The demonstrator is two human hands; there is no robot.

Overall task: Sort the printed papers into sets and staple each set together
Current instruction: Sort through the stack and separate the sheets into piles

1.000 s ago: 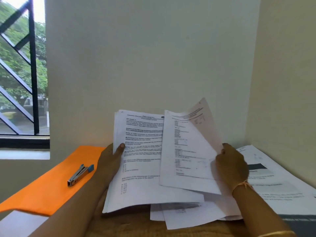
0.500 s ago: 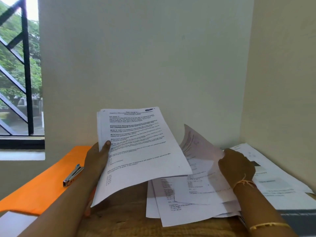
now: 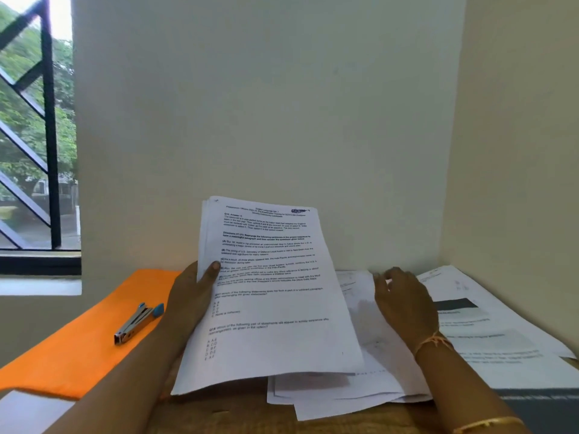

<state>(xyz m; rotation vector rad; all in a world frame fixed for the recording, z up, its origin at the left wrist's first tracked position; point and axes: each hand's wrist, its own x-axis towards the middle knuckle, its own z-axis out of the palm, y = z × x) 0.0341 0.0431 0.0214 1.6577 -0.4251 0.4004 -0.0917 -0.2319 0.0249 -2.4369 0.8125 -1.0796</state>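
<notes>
My left hand (image 3: 191, 296) grips a set of printed papers (image 3: 269, 296) by its left edge, thumb on the top page, and holds it tilted up above the table. Under and to the right of it lies a loose pile of printed sheets (image 3: 369, 389). My right hand (image 3: 404, 302) rests flat on that pile with its fingers spread and holds nothing. A small silver stapler with a blue end (image 3: 138, 322) lies on an orange folder (image 3: 72, 355) to the left of my left hand.
More printed pages, one with a dark block (image 3: 488, 339), lie spread at the right against the side wall. The wooden table (image 3: 225, 418) stands in a wall corner. A barred window (image 3: 34, 136) is at the left.
My right hand has laid down the sheet it was lifting and now lies flat on the loose pile. My left hand has swung its set upright and toward the middle.
</notes>
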